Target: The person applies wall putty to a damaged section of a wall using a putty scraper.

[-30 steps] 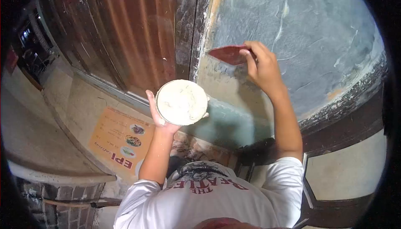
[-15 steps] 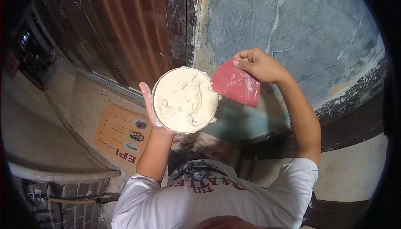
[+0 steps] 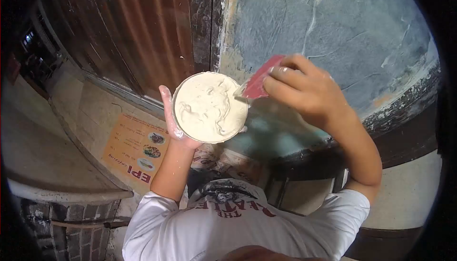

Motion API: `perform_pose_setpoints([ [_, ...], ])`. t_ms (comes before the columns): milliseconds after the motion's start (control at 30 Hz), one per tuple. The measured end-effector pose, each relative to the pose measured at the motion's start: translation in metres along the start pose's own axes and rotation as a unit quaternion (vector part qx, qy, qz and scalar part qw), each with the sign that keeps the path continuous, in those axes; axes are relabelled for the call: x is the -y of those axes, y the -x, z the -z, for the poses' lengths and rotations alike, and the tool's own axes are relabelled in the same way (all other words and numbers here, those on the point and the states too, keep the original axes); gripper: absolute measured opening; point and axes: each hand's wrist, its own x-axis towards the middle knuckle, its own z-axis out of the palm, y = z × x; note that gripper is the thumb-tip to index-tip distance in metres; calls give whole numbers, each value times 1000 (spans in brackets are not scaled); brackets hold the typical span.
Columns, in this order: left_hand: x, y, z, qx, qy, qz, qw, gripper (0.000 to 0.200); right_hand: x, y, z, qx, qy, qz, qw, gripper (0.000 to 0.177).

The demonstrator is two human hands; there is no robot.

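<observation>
We've got our left hand (image 3: 172, 123) cupped under a round dish of pale putty (image 3: 210, 107), fingers curled up around its near rim and smeared white. The dish sits face-up right between the two hands. Our right hand (image 3: 304, 89) is closed around a red scraper (image 3: 257, 84), thumb and fingers pinching its back edge, and the blade's corner meets the dish's rim on the right-hand side.

This looks like the loading step, so here's how we'd play it. We hold the dish level and steady and let the right hand do the moving. We'd tilt the blade low and skim the surface rather than dig, aiming for an even bead along the working edge. Any excess we'd wipe back against the rim so nothing drips onto the sleeve below.

Just beyond the right hand is the blue-grey wall (image 3: 342, 28), already streaked with filler. Beyond the left is a rusty corrugated shutter (image 3: 143, 28).
</observation>
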Motion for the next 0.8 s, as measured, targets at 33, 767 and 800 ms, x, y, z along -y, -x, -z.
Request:
perform_pose_setpoints([
  [33,1,0,-1,2,0,2,1000,101,5,0,-4,-33,21,34,999,23],
  [767,11,6,-6,77,47,54,994,102,10,14,-26,-118,70,65,988,24],
  [800,11,5,-6,68,42,56,995,102,10,14,-26,-120,71,65,988,24],
])
